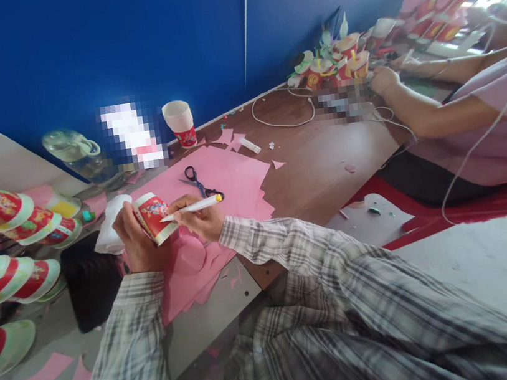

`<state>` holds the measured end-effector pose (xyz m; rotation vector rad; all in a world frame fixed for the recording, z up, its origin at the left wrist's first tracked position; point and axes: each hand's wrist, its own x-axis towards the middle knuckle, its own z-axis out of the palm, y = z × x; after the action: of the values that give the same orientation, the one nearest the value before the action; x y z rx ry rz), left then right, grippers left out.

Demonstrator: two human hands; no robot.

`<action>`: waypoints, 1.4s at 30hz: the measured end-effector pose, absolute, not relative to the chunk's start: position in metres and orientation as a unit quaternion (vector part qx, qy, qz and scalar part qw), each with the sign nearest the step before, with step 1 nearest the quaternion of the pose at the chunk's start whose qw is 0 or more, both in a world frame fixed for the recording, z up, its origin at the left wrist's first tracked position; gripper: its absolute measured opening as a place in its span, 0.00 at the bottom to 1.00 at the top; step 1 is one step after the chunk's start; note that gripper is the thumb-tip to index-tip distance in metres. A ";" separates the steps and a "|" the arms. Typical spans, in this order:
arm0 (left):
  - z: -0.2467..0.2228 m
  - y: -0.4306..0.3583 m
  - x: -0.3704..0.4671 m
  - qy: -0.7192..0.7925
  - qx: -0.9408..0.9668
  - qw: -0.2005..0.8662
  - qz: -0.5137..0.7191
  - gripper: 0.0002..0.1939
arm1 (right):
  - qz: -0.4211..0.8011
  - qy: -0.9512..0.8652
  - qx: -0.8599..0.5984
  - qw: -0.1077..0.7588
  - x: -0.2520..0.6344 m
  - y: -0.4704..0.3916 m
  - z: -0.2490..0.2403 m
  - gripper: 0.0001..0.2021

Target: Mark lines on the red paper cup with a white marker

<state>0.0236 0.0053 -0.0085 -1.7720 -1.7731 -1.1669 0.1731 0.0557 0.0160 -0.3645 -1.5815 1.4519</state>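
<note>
holding the paper cup tilted over the pink paper, the left hand wraps its base while the right hand pinches a white pen to its wall; marking looks underway, needing a steady cup.

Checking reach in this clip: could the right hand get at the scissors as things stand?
Probably yes. The scissors lie uncovered on the pink paper just beyond the right hand, but its fingers hold a pen.
</note>
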 end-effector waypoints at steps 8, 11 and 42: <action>-0.007 0.006 0.029 -0.629 -0.619 0.184 -0.433 0.39 | 0.583 -0.656 -0.168 0.449 0.172 0.056 0.017 0.16; -0.005 0.004 0.029 -0.630 -0.627 0.184 -0.419 0.38 | 0.586 -0.651 -0.167 0.452 0.172 0.056 0.016 0.16; -0.008 0.005 0.027 -0.625 -0.629 0.176 -0.428 0.38 | 0.588 -0.645 -0.170 0.459 0.169 0.058 0.012 0.15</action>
<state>0.0272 0.0054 -0.0084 -1.7805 -1.7710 -1.2125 0.1690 0.0576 0.0119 -0.4180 -1.5878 1.4472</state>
